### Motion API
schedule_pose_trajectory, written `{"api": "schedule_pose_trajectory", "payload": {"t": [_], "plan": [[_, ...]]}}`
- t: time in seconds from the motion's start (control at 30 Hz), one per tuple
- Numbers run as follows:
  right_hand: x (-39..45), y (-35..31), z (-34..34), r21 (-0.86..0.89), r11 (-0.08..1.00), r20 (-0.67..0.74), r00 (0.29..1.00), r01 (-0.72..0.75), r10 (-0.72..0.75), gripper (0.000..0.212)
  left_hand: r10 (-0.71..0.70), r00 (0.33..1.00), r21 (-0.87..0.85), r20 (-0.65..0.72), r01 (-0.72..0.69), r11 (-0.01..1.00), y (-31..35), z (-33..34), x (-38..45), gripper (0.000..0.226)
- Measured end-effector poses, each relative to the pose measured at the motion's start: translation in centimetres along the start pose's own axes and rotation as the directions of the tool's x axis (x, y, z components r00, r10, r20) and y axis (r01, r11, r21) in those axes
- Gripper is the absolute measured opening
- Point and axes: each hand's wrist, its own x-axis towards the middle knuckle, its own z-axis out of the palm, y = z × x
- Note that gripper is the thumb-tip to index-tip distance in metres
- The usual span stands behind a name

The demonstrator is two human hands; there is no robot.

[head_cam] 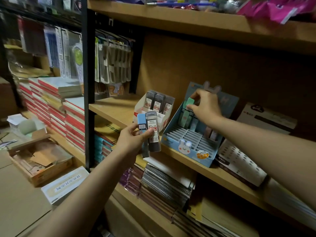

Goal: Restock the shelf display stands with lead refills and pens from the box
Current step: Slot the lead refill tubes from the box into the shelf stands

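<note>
My left hand (132, 138) holds two lead refill cases upright in front of the shelf: a blue-capped one (142, 123) and a dark grey one (153, 132) marked 0.7. My right hand (206, 106) pinches a green lead refill case (189, 102) at the back left of the blue rabbit display stand (193, 147). That stand has a slotted grid, mostly bare at the front, with a few pastel cases in its rear rows. To its left a white display stand (164, 118) holds three dark 0.7 refill cases (159, 102).
The wooden shelf board (112, 106) carries both stands. A black upright post (88, 93) stands at its left edge. Boxed goods (239, 161) sit right of the blue stand. Spiral notebooks (165, 183) fill the shelf below. Cardboard boxes (41, 161) lie on the floor left.
</note>
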Motion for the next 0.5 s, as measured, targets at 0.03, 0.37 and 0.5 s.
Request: {"api": "schedule_pose_trajectory", "payload": {"t": [0.03,0.37,0.5], "plan": [[0.1,0.0,0.2,0.002,1.0,0.0,1.0,0.008,-0.008,0.023,-0.004,1.0,-0.009,-0.002,0.004,1.0,0.0,0.1,0.1,0.032],[0.1,-0.3,2.0,-0.012,1.0,-0.016,0.999,-0.029,0.028,0.019,-0.02,1.0,-0.021,0.023,0.021,1.0,-0.8,1.6,-0.1,0.038],[-0.2,-0.2,2.7,-0.029,0.999,-0.035,0.999,-0.042,0.041,0.023,-0.028,0.999,-0.011,0.037,0.028,1.0,-0.8,2.0,-0.4,0.039]]}}
